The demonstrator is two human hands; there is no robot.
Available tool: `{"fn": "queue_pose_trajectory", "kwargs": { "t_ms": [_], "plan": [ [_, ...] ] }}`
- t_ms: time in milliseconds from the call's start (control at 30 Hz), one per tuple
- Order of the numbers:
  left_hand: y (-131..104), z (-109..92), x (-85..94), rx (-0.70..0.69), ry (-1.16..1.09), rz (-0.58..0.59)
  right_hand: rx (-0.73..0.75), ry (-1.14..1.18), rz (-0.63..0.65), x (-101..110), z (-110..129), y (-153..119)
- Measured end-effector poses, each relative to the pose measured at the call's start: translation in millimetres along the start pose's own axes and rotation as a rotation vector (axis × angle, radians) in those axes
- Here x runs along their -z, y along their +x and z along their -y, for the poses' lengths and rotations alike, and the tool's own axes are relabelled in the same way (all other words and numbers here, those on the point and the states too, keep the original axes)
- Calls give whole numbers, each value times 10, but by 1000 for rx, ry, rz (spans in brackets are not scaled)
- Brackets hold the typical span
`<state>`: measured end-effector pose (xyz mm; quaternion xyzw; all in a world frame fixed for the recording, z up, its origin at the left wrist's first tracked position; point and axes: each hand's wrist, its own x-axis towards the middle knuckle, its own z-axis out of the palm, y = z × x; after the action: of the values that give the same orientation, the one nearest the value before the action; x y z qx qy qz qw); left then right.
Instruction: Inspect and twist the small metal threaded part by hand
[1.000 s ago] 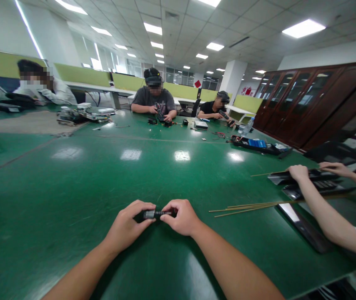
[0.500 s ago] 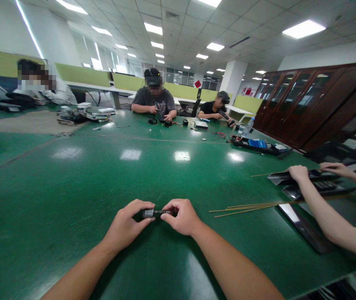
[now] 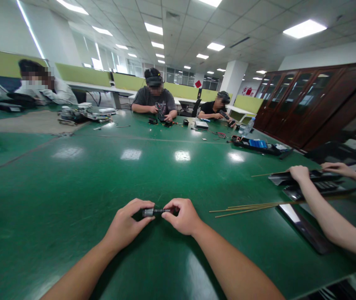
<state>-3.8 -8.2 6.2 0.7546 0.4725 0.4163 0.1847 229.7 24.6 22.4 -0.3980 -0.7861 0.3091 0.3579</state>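
One seemingly metal shaft [image 3: 158, 211], partly hidden, was pinched, fingers half-closed, by left hand [image 3: 125, 222] and right hand [image 3: 184, 217], inside the table edge [image 3: 322, 285].

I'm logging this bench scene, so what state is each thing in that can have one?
Left hand: gripping the part's grey end
Right hand: pinching its other end
Part: held sideways between both hands
Rods: lying loosely bunched
Tray: open, blue items inside
Cabinet: doors shut
Ceiling lights: on
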Motion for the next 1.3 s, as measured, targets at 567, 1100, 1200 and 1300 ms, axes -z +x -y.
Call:
{"fn": "queue_pose_trajectory", "kwargs": {
  "t_ms": [567, 1100, 1200, 1300],
  "plan": [
    [6, 5, 34, -15, 19, -8, 5, -8, -21, 9, 32, 8],
    [8, 16, 45, 6, 24, -47, -47, -6, -22, 42, 30, 4],
    [14, 10, 49, 11, 23, -41, -46, -6, -22, 44, 30, 5],
    [20, 11, 56, 9, 29, -41, -50, -6, -20, 48, 35, 9]
  ]
}}
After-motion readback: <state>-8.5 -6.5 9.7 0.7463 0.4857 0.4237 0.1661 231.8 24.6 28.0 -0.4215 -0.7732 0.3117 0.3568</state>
